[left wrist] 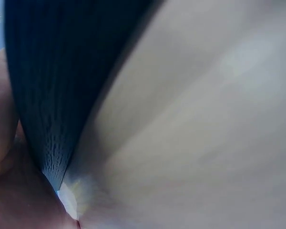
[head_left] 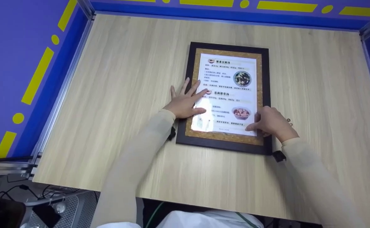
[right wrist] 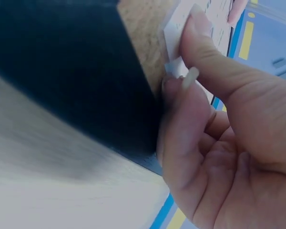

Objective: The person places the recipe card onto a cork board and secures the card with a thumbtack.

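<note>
- Recipe sheet (head_left: 226, 104) lies on the dark-framed cork board (head_left: 259, 82), right of centre in the head view.
- Left hand (head_left: 186, 102) spreads wide across the sheet's left edge.
- Right hand (head_left: 272, 122) is narrow, thumb at the sheet's lower right corner; whether it pinches, I cannot tell.
- Step in hand: probably positioning the sheet; next likely calls for steady left-hand pressure while that corner is settled.

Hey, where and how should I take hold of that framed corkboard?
Probably by the long side rails of its dark frame, coming from left and right together. The framed corkboard lies flat on the wood-grain tabletop, leaving those straight outer edges reachable, while the recipe sheet covers most of the middle.
</note>
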A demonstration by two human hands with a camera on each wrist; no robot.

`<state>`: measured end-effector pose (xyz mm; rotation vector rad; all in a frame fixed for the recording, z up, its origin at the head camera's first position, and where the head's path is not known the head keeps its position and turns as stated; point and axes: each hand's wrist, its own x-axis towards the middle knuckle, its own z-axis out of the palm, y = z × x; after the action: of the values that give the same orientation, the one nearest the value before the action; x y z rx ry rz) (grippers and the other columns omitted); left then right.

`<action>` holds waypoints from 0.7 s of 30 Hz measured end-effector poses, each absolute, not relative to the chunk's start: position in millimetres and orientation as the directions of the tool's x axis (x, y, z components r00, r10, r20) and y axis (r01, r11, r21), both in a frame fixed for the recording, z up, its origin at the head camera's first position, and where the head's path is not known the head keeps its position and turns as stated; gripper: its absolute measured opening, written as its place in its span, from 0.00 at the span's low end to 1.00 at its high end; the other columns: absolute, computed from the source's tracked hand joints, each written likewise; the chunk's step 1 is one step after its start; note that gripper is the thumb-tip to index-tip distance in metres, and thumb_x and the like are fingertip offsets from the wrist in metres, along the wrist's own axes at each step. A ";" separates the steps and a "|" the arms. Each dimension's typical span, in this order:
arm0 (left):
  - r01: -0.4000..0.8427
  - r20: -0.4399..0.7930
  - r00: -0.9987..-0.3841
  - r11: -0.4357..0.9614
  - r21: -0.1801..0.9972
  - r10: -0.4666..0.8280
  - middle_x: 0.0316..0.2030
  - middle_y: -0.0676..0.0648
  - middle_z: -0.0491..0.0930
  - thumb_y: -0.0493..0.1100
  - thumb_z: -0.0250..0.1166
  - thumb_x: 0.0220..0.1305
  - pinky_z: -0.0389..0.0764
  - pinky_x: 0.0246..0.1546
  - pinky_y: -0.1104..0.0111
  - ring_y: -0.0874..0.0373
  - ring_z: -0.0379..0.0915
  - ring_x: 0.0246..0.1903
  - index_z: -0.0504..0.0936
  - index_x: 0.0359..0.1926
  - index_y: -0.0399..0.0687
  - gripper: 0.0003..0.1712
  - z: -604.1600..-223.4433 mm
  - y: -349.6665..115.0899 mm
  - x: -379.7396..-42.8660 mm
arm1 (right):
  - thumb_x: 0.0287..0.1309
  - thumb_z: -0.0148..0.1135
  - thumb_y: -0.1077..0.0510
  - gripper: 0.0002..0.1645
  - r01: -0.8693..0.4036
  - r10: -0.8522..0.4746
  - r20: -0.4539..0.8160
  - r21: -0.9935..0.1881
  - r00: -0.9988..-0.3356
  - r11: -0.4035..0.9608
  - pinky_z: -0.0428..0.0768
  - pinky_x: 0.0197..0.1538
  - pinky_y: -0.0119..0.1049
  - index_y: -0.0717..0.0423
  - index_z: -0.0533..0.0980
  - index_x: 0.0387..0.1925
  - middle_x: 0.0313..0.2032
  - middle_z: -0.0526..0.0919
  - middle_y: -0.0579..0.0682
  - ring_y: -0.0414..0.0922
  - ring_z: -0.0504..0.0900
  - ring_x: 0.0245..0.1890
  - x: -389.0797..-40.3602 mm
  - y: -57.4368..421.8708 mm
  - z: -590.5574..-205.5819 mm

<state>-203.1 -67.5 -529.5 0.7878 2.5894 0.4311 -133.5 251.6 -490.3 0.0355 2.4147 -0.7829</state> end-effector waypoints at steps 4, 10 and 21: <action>0.456 -0.298 -0.762 0.803 0.384 0.575 0.78 0.53 0.24 0.76 0.46 0.65 0.22 0.61 0.29 0.46 0.09 0.73 0.42 0.79 0.73 0.46 -527.8 -67.2 -203.1 | 0.50 0.78 0.54 0.19 0.193 -0.151 -0.542 -0.525 -0.827 0.829 0.82 0.24 0.39 0.65 0.78 0.31 0.24 0.81 0.55 0.46 0.80 0.21 -132.6 251.8 -490.5; 0.462 -0.300 -0.760 0.804 0.374 0.576 0.78 0.53 0.24 0.76 0.45 0.66 0.24 0.61 0.29 0.46 0.09 0.73 0.42 0.79 0.73 0.46 -526.9 -67.5 -203.1 | 0.50 0.78 0.53 0.20 0.191 -0.159 -0.535 -0.539 -0.829 0.820 0.83 0.25 0.38 0.64 0.77 0.30 0.25 0.81 0.54 0.46 0.80 0.21 -131.2 253.1 -491.2; 0.458 -0.307 -0.756 0.802 0.382 0.578 0.78 0.54 0.25 0.75 0.46 0.67 0.22 0.61 0.29 0.47 0.08 0.73 0.42 0.79 0.72 0.46 -527.0 -68.2 -203.4 | 0.50 0.78 0.54 0.19 0.144 -0.177 -0.503 -0.535 -0.846 0.832 0.81 0.23 0.38 0.62 0.77 0.26 0.23 0.80 0.53 0.45 0.80 0.19 -131.1 254.1 -493.3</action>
<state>-203.4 -68.2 -527.0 0.7786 2.5759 0.3983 -131.1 254.1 -493.3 -0.0245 2.4595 -0.7766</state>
